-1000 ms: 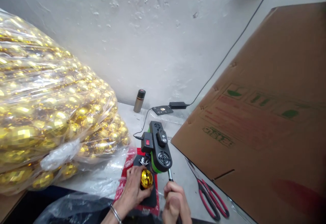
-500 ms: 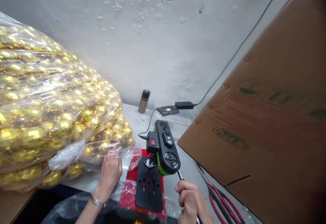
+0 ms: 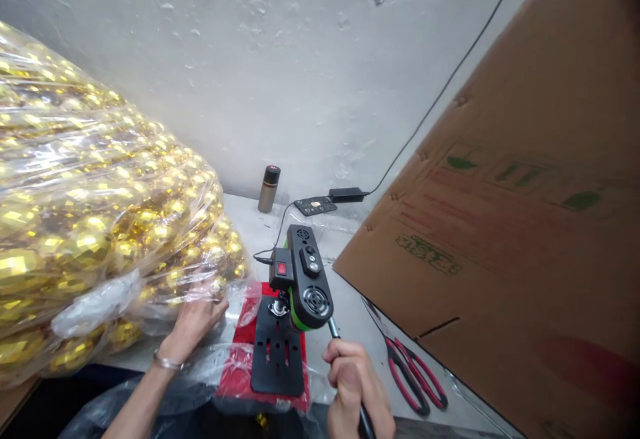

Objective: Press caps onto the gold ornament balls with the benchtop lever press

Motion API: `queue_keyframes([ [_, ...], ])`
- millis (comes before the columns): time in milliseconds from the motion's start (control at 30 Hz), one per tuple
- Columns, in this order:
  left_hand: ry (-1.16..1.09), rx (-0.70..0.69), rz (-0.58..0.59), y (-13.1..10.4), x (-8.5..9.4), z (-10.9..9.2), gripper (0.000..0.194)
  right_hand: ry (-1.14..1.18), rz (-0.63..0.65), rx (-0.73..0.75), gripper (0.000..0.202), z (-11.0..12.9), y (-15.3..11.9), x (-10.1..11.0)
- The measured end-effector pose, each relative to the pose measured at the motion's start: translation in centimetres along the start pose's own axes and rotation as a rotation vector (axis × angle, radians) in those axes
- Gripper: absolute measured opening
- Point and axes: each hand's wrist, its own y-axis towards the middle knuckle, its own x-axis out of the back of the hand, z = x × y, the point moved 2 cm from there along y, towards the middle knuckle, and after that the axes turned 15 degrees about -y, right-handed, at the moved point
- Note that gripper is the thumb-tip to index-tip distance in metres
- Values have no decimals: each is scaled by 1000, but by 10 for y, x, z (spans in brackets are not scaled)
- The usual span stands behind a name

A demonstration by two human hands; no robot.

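Left hand [image 3: 193, 319] reaches open-fingered into the bag of gold balls [image 3: 100, 226] beside the press [image 3: 300, 286], whose lever [image 3: 334, 331] the right hand [image 3: 353, 382] holds in a closed grip; picking a ball likely comes next.

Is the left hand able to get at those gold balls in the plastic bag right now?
Probably yes: the left hand is already at the bag's lower edge among the gold balls, with nothing between them. Whether it has found an opening is hard to tell.

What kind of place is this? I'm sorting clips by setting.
Probably a small workshop bench for craft or ornament assembly: a big clear bag of gold faceted balls, a small lever press on a black plate, and a large cardboard box against a bare wall.
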Motion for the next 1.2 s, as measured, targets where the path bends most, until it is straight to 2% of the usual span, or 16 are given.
queue_keyframes([
  [100, -256, 191, -31, -26, 8, -19, 39, -4, -30, -187, 43, 10, 5, 0],
  [200, -722, 493, -23, -57, 6, -35, 59, 10, -25, -249, 45, 22, 14, -1],
  [267, -1020, 689, 8, -75, -2, -45, 66, 6, -13, -268, 44, 26, 20, -1],
  [333, -1242, 842, 56, -86, -15, -53, 65, 5, 1, -285, 43, 26, 24, -1],
  [400, -1366, 934, 91, -90, -29, -57, 58, 15, 19, -286, 42, 24, 26, 0],
  [467, -1406, 964, 83, -90, -42, -55, 54, 27, 36, -267, 42, 21, 25, 2],
  [567, -1316, 924, 55, -86, -61, -46, 63, 32, 46, -225, 38, 17, 21, 3],
  [700, -1050, 790, 164, -84, -78, -41, 87, 33, 61, -170, 33, 16, 17, 4],
  [800, -853, 583, 227, -82, -80, -48, 78, 23, 69, -155, 31, 17, 17, 5],
  [933, -608, 320, 241, -75, -75, -61, 61, 19, 74, -140, 30, 20, 18, 6],
  [1100, -509, 245, 365, -72, -75, -66, 53, 25, 65, -194, 34, 22, 15, 6],
  [1200, -468, 239, 381, -74, -74, -68, 54, 31, 49, -229, 36, 23, 14, 5],
])
